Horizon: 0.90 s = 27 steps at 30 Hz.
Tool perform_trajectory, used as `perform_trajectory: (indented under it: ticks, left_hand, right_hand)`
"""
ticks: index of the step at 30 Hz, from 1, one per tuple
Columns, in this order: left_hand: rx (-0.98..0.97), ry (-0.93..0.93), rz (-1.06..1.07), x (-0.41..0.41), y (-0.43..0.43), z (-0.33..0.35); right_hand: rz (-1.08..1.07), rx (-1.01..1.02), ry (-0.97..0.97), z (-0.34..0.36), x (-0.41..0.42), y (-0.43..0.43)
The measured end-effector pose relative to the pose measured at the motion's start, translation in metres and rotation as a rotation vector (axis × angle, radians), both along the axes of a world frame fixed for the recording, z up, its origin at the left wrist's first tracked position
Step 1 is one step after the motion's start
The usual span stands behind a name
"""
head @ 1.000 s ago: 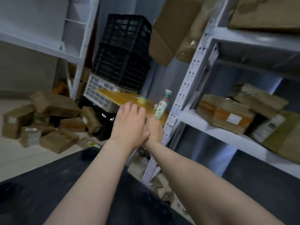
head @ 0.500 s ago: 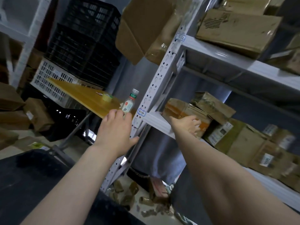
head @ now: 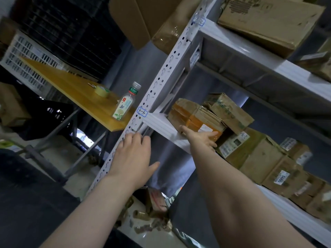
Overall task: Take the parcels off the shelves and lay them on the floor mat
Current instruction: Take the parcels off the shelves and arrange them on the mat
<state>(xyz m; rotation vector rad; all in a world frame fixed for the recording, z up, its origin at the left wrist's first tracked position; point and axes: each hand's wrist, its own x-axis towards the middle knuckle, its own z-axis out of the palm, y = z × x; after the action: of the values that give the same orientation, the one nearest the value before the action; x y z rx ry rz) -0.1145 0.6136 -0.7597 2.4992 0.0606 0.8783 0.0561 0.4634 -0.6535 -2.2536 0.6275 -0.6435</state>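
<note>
Single head view, tilted, facing forward-down, close on white shelf (head: 161,126); forearms reach in from below.

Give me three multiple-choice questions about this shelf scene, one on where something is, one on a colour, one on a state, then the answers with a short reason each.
1. Where does the clear plastic bottle with a green neck band stand? A on the yellow wooden tabletop; B on a shelf; C on the floor.
2. What colour is the tape on the brown cardboard parcel that the right hand reaches? A blue; B orange; C black.
3. How is the left hand? A gripping a parcel; B open, holding nothing; C clenched in a fist.
Answers: 1 A, its base sits by the tabletop's corner. 2 B, orange bands cover the parcel's front. 3 B, its fingers lie straight beside the white perforated upright.
</note>
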Motion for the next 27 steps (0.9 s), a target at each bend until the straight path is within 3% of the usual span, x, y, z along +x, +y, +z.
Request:
perform_trajectory:
  ticks: [11,27]
  left_hand:
    - [-0.366,-0.033,-0.030,0.016,-0.015,-0.003]
    - [-0.511,-0.024,0.102,0.002,0.020,-0.012]
  right_hand:
    - [0.103,0.057,-0.028,0.005,0.028,-0.015]
    - [0.141,0.116,-0.202,0.003,0.044,-0.030]
